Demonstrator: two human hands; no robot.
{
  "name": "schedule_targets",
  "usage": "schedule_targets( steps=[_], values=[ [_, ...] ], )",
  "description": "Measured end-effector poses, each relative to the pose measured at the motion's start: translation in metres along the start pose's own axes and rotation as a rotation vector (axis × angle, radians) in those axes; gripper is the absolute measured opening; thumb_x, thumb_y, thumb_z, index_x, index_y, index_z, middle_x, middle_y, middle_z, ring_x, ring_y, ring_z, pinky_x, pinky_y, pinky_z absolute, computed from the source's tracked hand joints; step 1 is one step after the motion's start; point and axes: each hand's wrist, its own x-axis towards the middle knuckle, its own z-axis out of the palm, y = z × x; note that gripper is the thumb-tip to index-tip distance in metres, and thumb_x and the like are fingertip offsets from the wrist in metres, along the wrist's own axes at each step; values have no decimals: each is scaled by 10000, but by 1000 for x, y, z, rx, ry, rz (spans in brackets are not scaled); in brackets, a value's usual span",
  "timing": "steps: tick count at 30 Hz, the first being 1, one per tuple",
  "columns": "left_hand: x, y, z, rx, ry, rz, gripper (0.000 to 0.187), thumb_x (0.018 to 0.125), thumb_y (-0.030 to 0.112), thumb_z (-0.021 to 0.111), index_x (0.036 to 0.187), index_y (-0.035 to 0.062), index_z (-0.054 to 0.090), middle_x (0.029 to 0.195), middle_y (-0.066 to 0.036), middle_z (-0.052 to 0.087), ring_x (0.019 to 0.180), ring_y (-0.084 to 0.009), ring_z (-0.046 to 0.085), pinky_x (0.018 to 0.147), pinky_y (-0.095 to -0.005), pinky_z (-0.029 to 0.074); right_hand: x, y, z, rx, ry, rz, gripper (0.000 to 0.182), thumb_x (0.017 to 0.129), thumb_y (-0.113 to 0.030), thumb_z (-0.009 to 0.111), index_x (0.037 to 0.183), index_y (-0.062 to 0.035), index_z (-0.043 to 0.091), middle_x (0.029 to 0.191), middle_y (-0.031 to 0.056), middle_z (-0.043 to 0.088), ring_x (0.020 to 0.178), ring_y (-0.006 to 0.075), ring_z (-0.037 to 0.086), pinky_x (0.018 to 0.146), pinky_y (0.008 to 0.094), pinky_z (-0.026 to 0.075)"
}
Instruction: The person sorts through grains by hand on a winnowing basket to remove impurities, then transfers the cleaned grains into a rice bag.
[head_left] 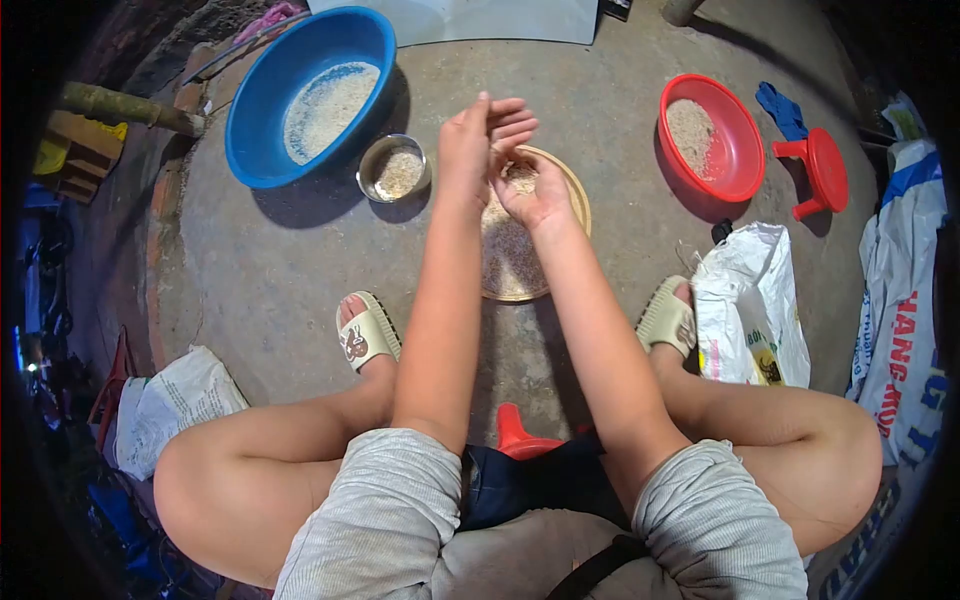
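My left hand (478, 142) is over the far part of a round woven tray (580, 200), its fingers stretched out toward the right. Close beside it, my right hand (540, 196) is cupped palm up, with a small heap of pale husky grain (520, 178) in it. Below both hands, more grain (508, 250) is spread thinly across the tray, which rests on the floor between my feet. My forearms hide part of the tray.
A large blue basin (240, 130) with pale grain stands far left, beside a metal bowl (397, 170) of grain. On the right are a red basin (735, 150) with grain, a red stool (826, 170), a blue cloth (781, 110) and a white sack (745, 280).
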Motion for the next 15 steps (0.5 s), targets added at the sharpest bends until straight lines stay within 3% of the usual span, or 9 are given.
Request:
schedule_targets(
  steps=[3,4,8,11,13,14,15],
  values=[
    [10,-30,-29,124,101,-23,452,970,250,357,1079,-155,524,1036,-259,596,932,-297,632,775,-307,547,1,11,2,-21,85,-45,287,926,-186,316,1029,23,484,988,125,521,945,244,530,948,395,443],
    [11,-42,-37,119,103,-31,452,970,250,357,1079,-155,524,1036,-259,596,932,-297,632,775,-307,547,5,16,-3,99,101,-74,372,939,-215,264,1109,44,469,1107,158,504,1061,254,499,994,403,403],
    [9,-87,-64,70,372,42,436,973,231,350,1109,-151,511,1077,-265,580,972,-297,618,827,-314,524,15,26,-16,101,299,-159,455,947,-231,186,1172,71,442,1195,192,489,1175,281,462,1046,409,341],
    [4,-116,-82,111,457,79,426,962,231,377,1155,-128,499,1135,-254,569,1072,-306,569,906,-354,465,26,22,-19,140,288,-221,418,942,-187,198,1104,78,478,1151,195,516,1138,297,490,1017,440,385],
    [-9,-132,-90,703,376,82,379,946,207,400,1177,-68,520,1139,-205,588,1077,-335,564,942,-384,435,33,20,-15,110,245,-230,406,941,-177,209,1088,83,484,1134,208,522,1111,315,506,1012,445,396],
    [-17,-139,-93,915,271,160,404,915,192,417,1254,-23,466,1242,-191,522,1184,-365,469,1021,-427,348,38,19,-12,117,194,-200,408,937,-184,218,1087,83,488,1125,205,528,1112,317,506,1010,442,396],
    [-27,-145,-93,916,287,163,404,915,192,417,1254,-23,466,1242,-191,522,1184,-365,469,1021,-427,348,43,18,-10,122,142,-168,410,933,-191,227,1085,84,491,1115,201,534,1112,318,506,1009,438,396]
  ],
)
